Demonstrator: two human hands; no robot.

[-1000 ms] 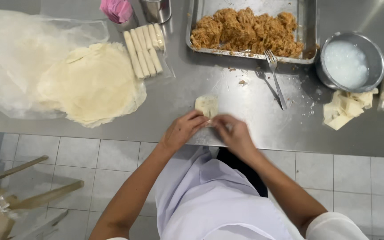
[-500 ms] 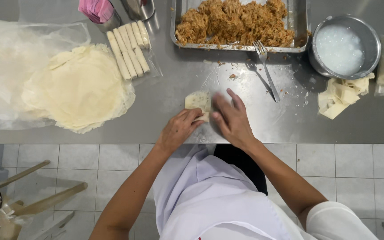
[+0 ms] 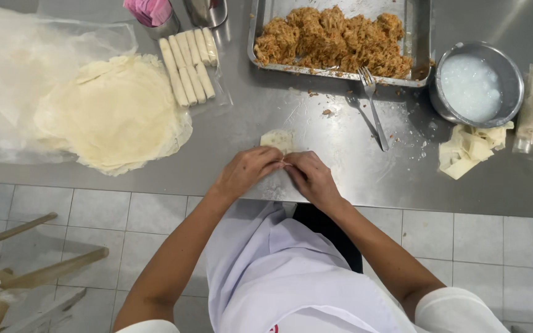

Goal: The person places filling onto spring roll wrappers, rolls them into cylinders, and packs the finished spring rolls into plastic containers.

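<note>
A small pale wrapper [image 3: 277, 139] lies on the steel counter [image 3: 340, 160] near its front edge, its near part covered by my fingers. My left hand [image 3: 246, 171] and my right hand [image 3: 308, 176] meet fingertip to fingertip over it, both pinching and folding the wrapper. What is inside the fold is hidden.
A stack of round thin wrappers [image 3: 115, 111] lies on clear plastic at left. Several finished rolls [image 3: 187, 65] sit behind it. A metal tray of shredded brown filling [image 3: 334, 34], a fork [image 3: 374, 108], a bowl of white paste [image 3: 473, 83] and wrapper scraps [image 3: 470, 148] are at right.
My right hand has drawn back from on top of the wrapper toward the counter's edge. Both hands now meet at the wrapper's near side.
</note>
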